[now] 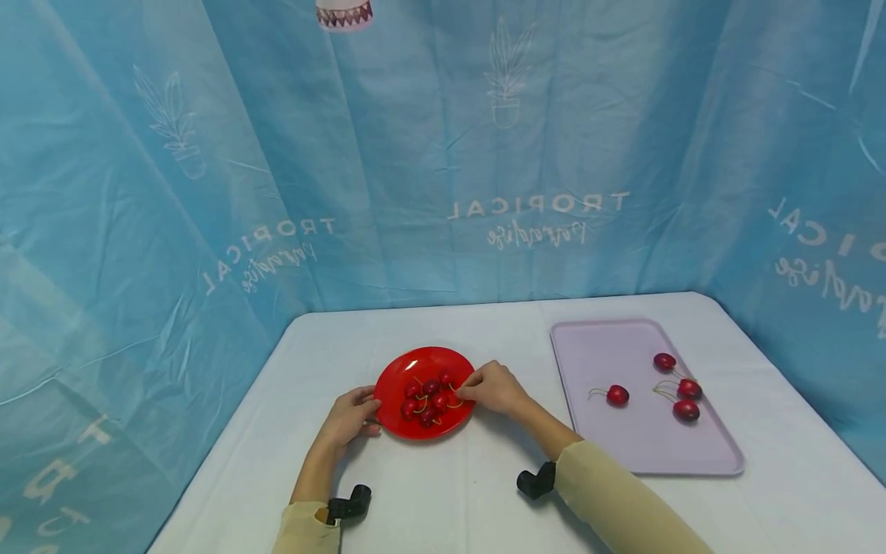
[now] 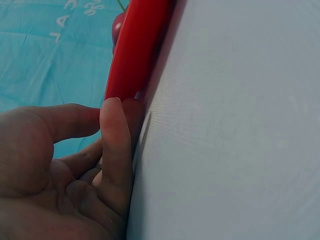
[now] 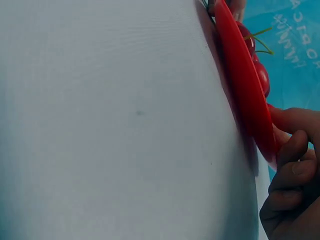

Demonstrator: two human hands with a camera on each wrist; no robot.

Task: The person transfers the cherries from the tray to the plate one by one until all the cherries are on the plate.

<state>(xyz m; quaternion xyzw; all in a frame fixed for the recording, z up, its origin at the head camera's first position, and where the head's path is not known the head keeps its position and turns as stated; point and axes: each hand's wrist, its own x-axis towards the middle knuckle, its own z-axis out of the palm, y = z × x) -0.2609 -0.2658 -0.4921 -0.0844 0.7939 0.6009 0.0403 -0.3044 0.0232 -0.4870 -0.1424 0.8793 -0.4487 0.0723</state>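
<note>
Red plate point(image 1: 415, 369), cherries point(image 1: 429, 398) heaped: left hand point(image 1: 349, 419) fingers curled on rim, right hand point(image 1: 493, 387) pinching at a stem; tilting risks cherries rolling off.

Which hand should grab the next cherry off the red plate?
Probably the right hand: it's at the cherries and nearer the purple tray, while the left hand steadies the red plate.
</note>
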